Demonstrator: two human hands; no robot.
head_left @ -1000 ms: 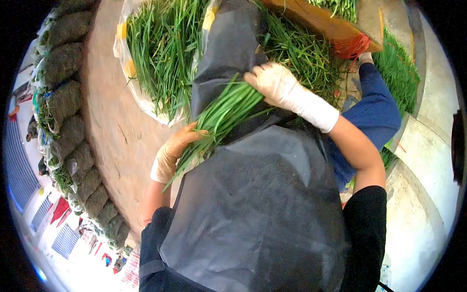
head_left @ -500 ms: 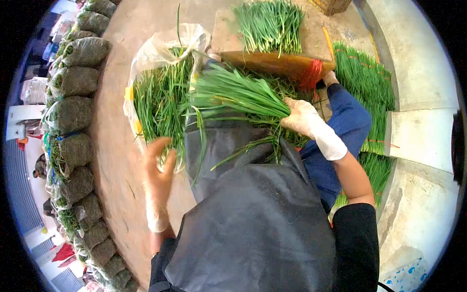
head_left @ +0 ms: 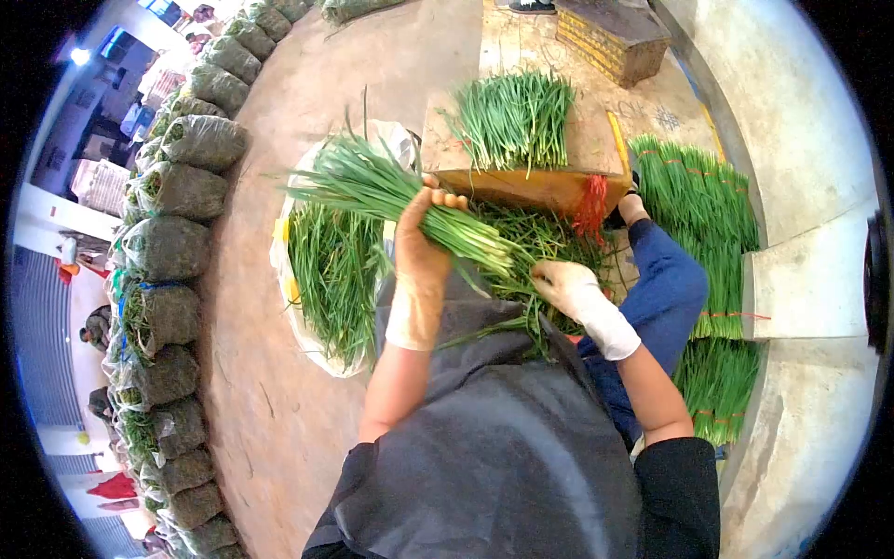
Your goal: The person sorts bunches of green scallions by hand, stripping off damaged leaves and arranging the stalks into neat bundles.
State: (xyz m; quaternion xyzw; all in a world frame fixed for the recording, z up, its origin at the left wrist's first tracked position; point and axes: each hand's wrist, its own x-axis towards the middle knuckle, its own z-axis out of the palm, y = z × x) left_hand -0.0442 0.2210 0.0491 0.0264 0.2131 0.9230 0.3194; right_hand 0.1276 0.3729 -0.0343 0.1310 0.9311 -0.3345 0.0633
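My left hand [head_left: 424, 238], in a thin glove, is wrapped round a bunch of garlic chives [head_left: 372, 182]. The leaf tips point up and left, and the pale stem ends point down and right. Just off those ends is my gloved right hand [head_left: 566, 287], its fingers pinched together near a few loose green strands; what they grip is too small to tell. Loose chives fill an open plastic bag [head_left: 279, 270] left of my knees. Trimmed chives [head_left: 517, 121] lie in a pile on the low wooden block [head_left: 447, 154] ahead. Leaf scraps [head_left: 549, 233] cover my lap and the space below the block.
Red ties [head_left: 591, 207] hang from the block's edge. Tied chive bundles [head_left: 698, 196] stand along the wall at right. A yellow-brown crate [head_left: 610, 47] is at the back. Full sacks [head_left: 168, 252] line the left side, with people beyond them.
My left hand has come across from the bag and taken hold of the chive bunch. My right hand has let go of its stems and stays by their ends. The view has tilted up.
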